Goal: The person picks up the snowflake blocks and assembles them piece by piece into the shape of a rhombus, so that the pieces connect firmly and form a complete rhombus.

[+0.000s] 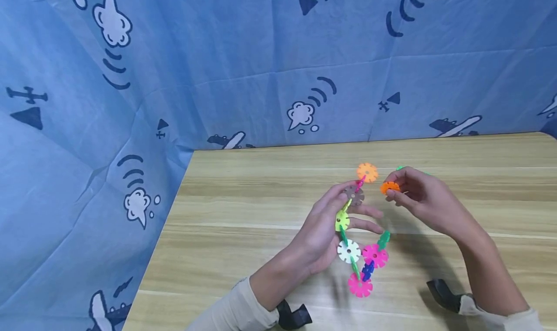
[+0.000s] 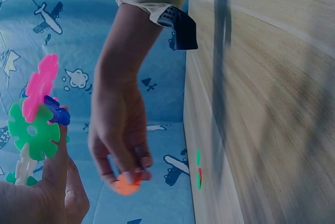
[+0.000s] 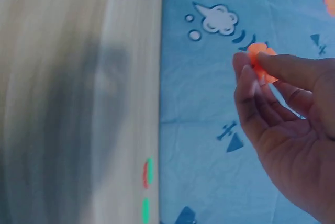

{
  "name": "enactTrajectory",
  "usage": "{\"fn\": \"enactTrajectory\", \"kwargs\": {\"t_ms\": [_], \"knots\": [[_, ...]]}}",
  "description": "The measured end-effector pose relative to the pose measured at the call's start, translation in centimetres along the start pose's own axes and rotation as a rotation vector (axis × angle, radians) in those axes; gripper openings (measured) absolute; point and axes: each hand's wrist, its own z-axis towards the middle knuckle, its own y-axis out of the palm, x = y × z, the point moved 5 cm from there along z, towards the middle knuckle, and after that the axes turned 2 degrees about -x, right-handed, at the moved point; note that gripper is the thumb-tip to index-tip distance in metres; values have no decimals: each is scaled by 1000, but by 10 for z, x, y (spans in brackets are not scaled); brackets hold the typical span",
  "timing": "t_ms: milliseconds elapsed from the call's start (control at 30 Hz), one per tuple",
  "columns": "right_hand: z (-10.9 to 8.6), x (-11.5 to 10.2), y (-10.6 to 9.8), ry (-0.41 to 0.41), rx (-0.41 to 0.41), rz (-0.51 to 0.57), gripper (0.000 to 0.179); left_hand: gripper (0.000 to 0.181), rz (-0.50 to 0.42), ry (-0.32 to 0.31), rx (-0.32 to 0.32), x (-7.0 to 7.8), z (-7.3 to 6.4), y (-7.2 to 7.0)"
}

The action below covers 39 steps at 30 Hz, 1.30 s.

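My left hand (image 1: 316, 232) holds a bent chain of interlocking notched plastic discs, with the thumb on a grey disc (image 1: 353, 195). An orange disc (image 1: 368, 172) tops the chain. Below the thumb come yellow pieces, a white disc (image 1: 348, 251) and a pink disc (image 1: 359, 285). From there the chain turns back up through a blue disc (image 1: 368, 271) to a second pink disc and a green end piece (image 1: 384, 240). Between thumb and fingertips, my right hand (image 1: 428, 203) pinches a loose orange disc (image 3: 260, 63), slightly right of the chain's top.
Beyond the right hand, a few green and red discs (image 3: 148, 172) lie on the wooden table (image 1: 226, 210). A blue patterned cloth (image 1: 243, 46) hangs behind the table and along its left side. Black straps (image 1: 294, 315) hang at both sleeve cuffs.
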Motion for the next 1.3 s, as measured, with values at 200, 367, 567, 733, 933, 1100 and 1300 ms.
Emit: {"fn": "enactTrajectory", "kwargs": {"t_ms": [200,367,567,733,933,1100,1300], "knots": [[-4,-23,-5,-65,59,85,28,40,-16,-8,12,-1,1,0],[-8,-38,-7,-103,106,130,35,42,-35,-6,15,-1,0,0],[-13,-53,-7,-142,132,231,34,40,-55,7,29,-2,1,1],[-14,-63,-5,-160,169,258,31,39,-48,3,40,-3,1,1],[-14,-66,-3,-133,217,203,25,39,-48,-3,37,-4,1,1],[-14,-68,-2,-144,252,196,24,38,-56,2,33,-4,2,2],[-14,-70,0,-137,298,166,24,37,-49,1,15,-6,3,3]]}}
